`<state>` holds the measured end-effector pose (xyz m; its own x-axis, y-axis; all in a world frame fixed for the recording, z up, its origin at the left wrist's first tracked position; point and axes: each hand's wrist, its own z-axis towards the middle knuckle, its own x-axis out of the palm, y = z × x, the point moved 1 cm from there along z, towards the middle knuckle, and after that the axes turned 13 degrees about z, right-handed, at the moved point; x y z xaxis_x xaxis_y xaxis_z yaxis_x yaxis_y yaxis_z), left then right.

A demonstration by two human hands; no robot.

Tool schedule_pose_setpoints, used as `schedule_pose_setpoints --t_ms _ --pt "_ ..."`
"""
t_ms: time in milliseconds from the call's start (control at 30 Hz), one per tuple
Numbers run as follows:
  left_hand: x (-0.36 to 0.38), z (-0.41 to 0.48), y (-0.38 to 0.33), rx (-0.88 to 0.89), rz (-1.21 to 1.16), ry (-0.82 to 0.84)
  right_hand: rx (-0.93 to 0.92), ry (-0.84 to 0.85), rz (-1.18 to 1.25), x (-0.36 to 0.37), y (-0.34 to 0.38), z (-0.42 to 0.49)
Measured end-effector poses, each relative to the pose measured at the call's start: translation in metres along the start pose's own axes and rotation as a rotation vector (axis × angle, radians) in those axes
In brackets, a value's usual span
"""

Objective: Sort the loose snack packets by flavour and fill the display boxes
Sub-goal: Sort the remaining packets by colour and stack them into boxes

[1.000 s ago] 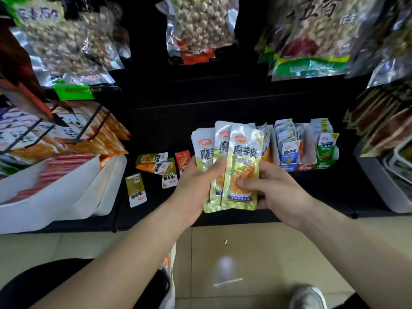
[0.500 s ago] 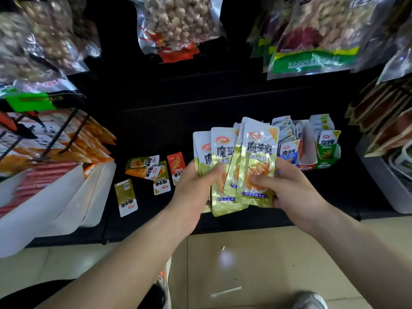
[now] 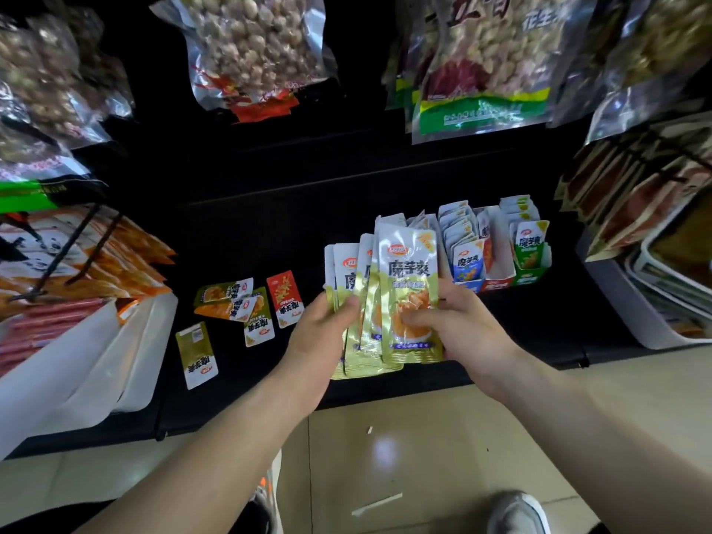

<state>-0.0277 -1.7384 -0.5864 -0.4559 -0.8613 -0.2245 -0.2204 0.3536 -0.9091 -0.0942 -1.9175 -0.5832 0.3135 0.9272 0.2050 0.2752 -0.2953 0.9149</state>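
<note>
Head view, read left to right.

Far left: white trays (image 3: 77, 360) of red sausage sticks, below orange packs on wire hooks.

Next, flat on the black shelf (image 3: 239, 240): a lone yellow-green packet (image 3: 196, 354) near the front edge, then a small cluster of loose packets (image 3: 231, 302), then one red packet (image 3: 284, 298).

Centre: left hand (image 3: 319, 337) gripping the lower left of a fan of yellow-green packets (image 3: 408, 287), thumb laid across the fronts, the rest curled behind. Fan held upright above the front part of the shelf, just left of the display boxes and partly in front of them.

Right hand (image 3: 466, 333) pinching the foremost packet low down, thumb on the printed face, fingers (image 3: 452, 298) wrapped behind its right edge.

Right: display boxes (image 3: 497, 285) side by side, fronted blue, red and green. Blue and green stocked with upright packets, red seemingly almost empty. No yellow-green box in view, possibly hidden behind the fan.

Far right: white bin (image 3: 632, 321) of flat packs. Above: hanging bags of nuts (image 3: 254, 52).

Handling, as judged: light, thin, limp foil sachets with a soft filling, not fragile. Glossy and apt to slide over one another while fanned. Best pinched across the lower half, thumb in front and fingers behind. Best squared into a tight stack before being lowered on edge into a box.
</note>
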Motion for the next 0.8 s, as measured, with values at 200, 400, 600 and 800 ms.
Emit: schedule_pose_setpoints --t_ms 200,400,600,800 --pt "0.027 0.003 0.010 0.025 0.098 0.068 -0.003 -0.047 -0.187 0.001 -0.010 -0.002" --pt "0.049 0.013 0.030 -0.026 0.157 0.124 0.077 -0.029 -0.394 -0.020 -0.021 0.002" --pt "0.053 0.092 0.036 -0.144 0.148 -0.056 0.108 -0.196 -0.561 -0.062 -0.026 0.015" --pt "0.067 0.205 0.035 -0.166 0.113 -0.249 0.158 -0.247 -0.692 -0.091 -0.047 0.024"
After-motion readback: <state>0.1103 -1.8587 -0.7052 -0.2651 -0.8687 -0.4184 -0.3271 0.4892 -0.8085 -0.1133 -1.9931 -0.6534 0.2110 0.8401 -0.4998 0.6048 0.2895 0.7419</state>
